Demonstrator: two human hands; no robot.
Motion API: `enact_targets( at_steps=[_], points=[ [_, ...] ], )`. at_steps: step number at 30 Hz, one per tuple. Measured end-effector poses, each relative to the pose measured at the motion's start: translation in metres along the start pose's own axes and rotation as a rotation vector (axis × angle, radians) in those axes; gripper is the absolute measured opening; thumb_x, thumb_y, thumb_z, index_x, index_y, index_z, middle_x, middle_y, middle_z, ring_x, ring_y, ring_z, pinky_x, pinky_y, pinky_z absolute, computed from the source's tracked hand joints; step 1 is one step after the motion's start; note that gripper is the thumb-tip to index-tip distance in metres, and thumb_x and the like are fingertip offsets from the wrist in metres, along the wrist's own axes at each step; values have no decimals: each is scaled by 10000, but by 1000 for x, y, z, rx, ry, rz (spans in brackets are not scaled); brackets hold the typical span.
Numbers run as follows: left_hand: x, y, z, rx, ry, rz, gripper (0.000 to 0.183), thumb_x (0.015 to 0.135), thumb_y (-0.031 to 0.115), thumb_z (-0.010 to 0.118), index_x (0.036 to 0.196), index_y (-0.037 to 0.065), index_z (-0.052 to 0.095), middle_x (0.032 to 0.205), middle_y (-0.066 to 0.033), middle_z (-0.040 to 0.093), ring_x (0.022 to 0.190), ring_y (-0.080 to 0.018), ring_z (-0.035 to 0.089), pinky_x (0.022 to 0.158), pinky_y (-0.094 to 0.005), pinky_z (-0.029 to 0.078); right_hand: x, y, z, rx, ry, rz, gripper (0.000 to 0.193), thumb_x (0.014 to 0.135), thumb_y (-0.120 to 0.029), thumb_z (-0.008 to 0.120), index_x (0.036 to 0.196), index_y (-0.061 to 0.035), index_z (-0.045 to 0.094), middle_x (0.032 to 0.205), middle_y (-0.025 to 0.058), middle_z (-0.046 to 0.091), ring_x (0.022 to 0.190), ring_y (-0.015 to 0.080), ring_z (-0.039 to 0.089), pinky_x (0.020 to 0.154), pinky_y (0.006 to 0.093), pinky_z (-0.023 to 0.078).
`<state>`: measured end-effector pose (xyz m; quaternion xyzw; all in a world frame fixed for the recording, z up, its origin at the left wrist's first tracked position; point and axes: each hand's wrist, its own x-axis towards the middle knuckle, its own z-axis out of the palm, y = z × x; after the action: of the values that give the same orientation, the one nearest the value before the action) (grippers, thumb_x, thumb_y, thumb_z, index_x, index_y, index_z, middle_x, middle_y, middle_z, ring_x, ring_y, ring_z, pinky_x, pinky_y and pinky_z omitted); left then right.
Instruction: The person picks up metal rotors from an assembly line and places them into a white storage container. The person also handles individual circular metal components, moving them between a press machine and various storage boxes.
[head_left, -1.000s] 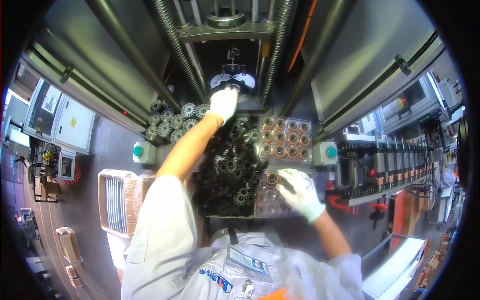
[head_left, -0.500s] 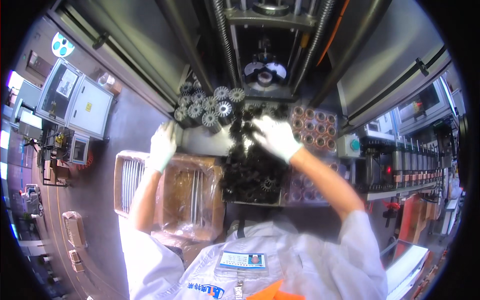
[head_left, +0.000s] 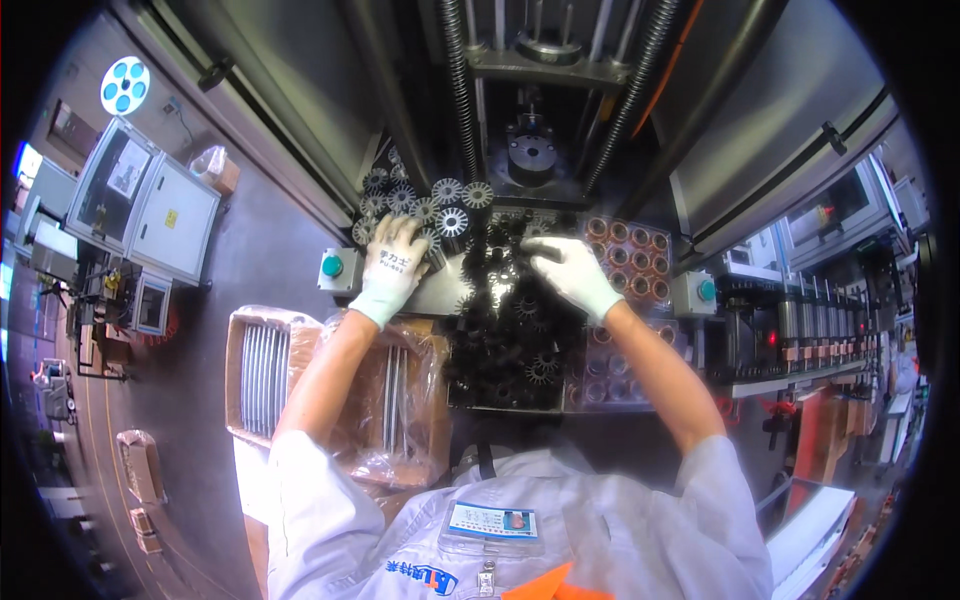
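Note:
My left hand (head_left: 393,262), in a white glove, lies over the near side of a cluster of slotted metal cores (head_left: 452,221). Its fingers are a little apart and reach onto the cores; what lies under them is hidden. My right hand (head_left: 575,272), gloved too, is at the right edge of a heap of black toothed pieces (head_left: 515,345). Its fingers point left and are drawn together. Something dark shows at the fingertips, too small to make out. Ahead stands a press with a grey round fixture (head_left: 532,158).
A clear tray of copper-coloured rings (head_left: 630,260) lies to the right. Green buttons on boxes stand at left (head_left: 332,264) and right (head_left: 706,290). A plastic-lined carton (head_left: 436,420) with metal rods sits at near left. Upright posts (head_left: 635,95) flank the press.
My left hand has moved right from over the left button box onto the cores. My right hand has shifted slightly right. A grey holed disc now shows in the press instead of a ring.

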<state>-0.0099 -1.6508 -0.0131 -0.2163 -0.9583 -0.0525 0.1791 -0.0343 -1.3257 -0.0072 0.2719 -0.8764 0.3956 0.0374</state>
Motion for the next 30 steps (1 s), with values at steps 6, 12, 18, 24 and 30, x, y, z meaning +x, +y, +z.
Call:
enact_targets(
  at_steps=[6,12,18,24,30],
  points=[
    [-18,13,-5,-38,2,-17,445,658,142,845,1025,96,597,1280,-110,590,1326,-342,482,1146,-618,272,-13,-9,-41,630,-44,278,336,909,-53,633,1235,6,688,1055,49,741,866,67,611,799,248,511],
    [-28,46,-74,-448,140,-264,349,742,10,816,990,13,571,1289,-175,570,1064,-305,632,759,-326,575,61,-26,-96,617,203,164,315,926,-43,612,1227,9,688,971,22,713,726,39,542,648,215,466],
    [-17,54,-93,-506,252,-261,334,750,-27,814,967,-18,559,1325,-176,541,1050,-236,629,768,-286,604,150,1,-82,763,377,158,302,918,-27,607,1201,27,697,985,53,733,738,68,591,651,228,487],
    [2,61,-81,-694,239,-334,298,766,-35,801,955,-29,571,1343,-170,541,982,-170,652,727,-243,590,199,62,-50,484,448,371,301,817,-59,622,1079,-31,768,1035,137,766,969,222,735,868,315,556],
    [70,63,-73,-678,358,-243,345,733,78,852,941,6,586,1284,-166,618,927,-196,647,749,-304,541,192,45,-60,163,430,390,302,830,-130,612,1081,-70,769,1063,151,748,1030,270,717,927,340,538]
  ],
)
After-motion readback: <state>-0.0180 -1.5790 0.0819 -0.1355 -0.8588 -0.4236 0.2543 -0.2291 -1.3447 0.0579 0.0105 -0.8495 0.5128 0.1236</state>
